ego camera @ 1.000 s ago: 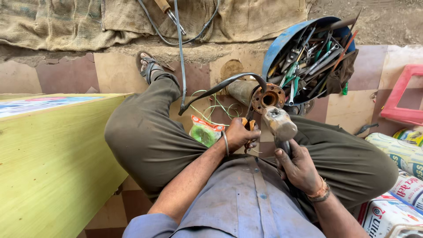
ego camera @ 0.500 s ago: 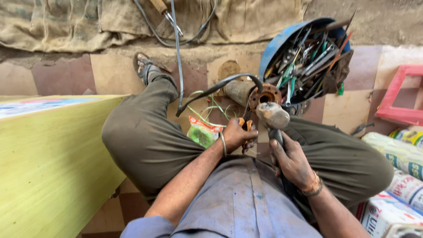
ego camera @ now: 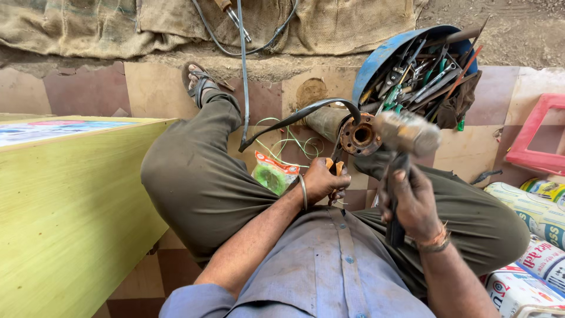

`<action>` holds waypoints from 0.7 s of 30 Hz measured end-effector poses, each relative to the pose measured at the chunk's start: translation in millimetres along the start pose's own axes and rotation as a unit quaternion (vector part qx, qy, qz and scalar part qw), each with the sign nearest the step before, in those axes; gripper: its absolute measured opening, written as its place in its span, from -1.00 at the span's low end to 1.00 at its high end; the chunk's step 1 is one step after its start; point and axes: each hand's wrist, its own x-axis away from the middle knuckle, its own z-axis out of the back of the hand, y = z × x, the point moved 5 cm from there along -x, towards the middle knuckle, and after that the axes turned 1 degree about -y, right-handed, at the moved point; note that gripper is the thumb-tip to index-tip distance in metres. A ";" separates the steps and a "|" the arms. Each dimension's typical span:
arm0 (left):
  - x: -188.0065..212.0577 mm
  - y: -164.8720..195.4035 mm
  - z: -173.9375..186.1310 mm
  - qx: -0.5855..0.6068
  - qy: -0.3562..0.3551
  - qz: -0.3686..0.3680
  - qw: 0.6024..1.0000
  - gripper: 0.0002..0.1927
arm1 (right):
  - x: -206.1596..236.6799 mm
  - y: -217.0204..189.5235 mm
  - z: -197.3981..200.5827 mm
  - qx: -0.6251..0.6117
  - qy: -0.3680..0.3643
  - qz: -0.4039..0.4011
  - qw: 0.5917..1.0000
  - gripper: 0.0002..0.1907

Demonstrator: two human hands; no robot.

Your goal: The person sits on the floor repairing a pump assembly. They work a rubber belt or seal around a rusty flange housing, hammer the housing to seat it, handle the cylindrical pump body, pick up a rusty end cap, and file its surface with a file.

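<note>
A: Largest first: what lies on the tiled floor?

B: One yellow-green board stands along the floor's left edge. At the far edge lies one spread of burlap sacking, and at the right edge one corner of a red stool. Printed sacks are stacked at the near right corner; three show, and more may be cut off.

A: And the work itself?

B: One rusty pump body lies between your knees, its round flange facing you. The flange is still seated on the body, with bolt holes showing, so the work reads as mid-course: striking is under way and nothing has come apart yet.

A: How do your hands stand?

B: Your left hand is closed around one orange-handled chisel, set just below the flange. Your right hand is wrapped round the dark handle of one hammer, whose head is blurred beside the flange.

A: Smaller things?

B: One blue basin at the far right holds a heap of hand tools, too tangled to count. One black cable arches over the pump, and one green packet lies by your left knee.
</note>
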 end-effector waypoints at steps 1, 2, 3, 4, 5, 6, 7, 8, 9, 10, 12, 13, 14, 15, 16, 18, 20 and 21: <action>0.5 1.1 -0.5 -0.002 -0.001 -0.004 1.000 -0.80 | -3.6 -2.3 4.5 0.003 0.009 0.013 1.000 -0.67; 0.2 2.5 -1.2 -0.005 -0.004 -0.009 1.000 -0.80 | -7.8 -2.5 7.5 0.000 0.006 0.009 1.000 -0.66; 0.3 3.3 -1.6 -0.004 -0.005 -0.006 1.000 -0.79 | -13.0 -2.7 9.3 -0.004 0.002 0.008 1.000 -0.66; 0.2 3.8 -2.3 -0.002 -0.007 -0.003 1.000 -0.78 | -17.8 -2.7 10.6 -0.008 -0.002 0.007 1.000 -0.66; 0.6 4.2 -2.4 0.001 -0.006 0.000 1.000 -0.77 | -22.5 -1.2 9.9 0.007 -0.005 -0.002 1.000 -0.66; 1.1 5.0 -2.7 -0.007 -0.007 -0.002 1.000 -0.79 | -26.5 0.6 8.3 0.022 -0.008 -0.012 1.000 -0.66; 1.6 5.8 -2.4 -0.014 -0.008 -0.004 1.000 -0.80 | -29.7 2.2 6.1 0.037 -0.012 -0.022 0.999 -0.66; 2.5 6.2 -2.5 -0.021 -0.008 -0.006 1.000 -0.81 | -31.6 3.8 4.1 0.040 -0.014 -0.041 0.998 -0.66; 3.0 5.8 -2.3 -0.018 -0.007 -0.002 1.000 -0.81 | -33.5 5.0 1.8 0.043 -0.015 -0.058 0.997 -0.66; 3.5 5.8 -1.9 -0.016 -0.007 0.001 1.000 -0.80 | -34.8 5.6 -0.5 0.045 -0.017 -0.072 0.996 -0.66; 3.1 6.1 -0.7 -0.018 -0.002 0.003 1.000 -0.79 | -37.7 -2.1 -4.5 0.056 -0.021 -0.026 0.998 -0.67; 2.7 5.6 -0.6 -0.020 -0.001 0.007 1.000 -0.79 | -37.7 -5.8 -6.1 0.060 -0.023 -0.007 0.998 -0.68; 1.9 5.3 -0.9 -0.025 -0.003 0.010 1.000 -0.80 | -39.1 -5.5 -6.6 0.075 -0.023 -0.030 0.996 -0.68; 1.4 5.5 -0.5 -0.023 0.001 0.007 1.000 -0.79 | -40.5 -5.0 -6.7 0.090 -0.020 -0.050 0.994 -0.67; 0.5 5.5 -0.8 -0.021 0.001 0.005 1.000 -0.79 | -40.7 -4.9 -5.6 0.105 -0.014 -0.070 0.992 -0.67; -0.6 5.8 -2.0 -0.019 -0.009 -0.002 1.000 -0.78 | -41.8 -9.8 -5.1 0.092 -0.011 -0.044 0.995 -0.68; 0.1 6.0 -1.3 -0.008 -0.011 -0.006 1.000 -0.78 | -43.1 -12.3 -6.2 0.093 -0.019 -0.027 0.995 -0.67; 1.7 5.3 -0.8 -0.010 -0.009 -0.005 1.000 -0.80 | -43.8 -12.6 -7.0 0.100 -0.021 -0.023 0.995 -0.67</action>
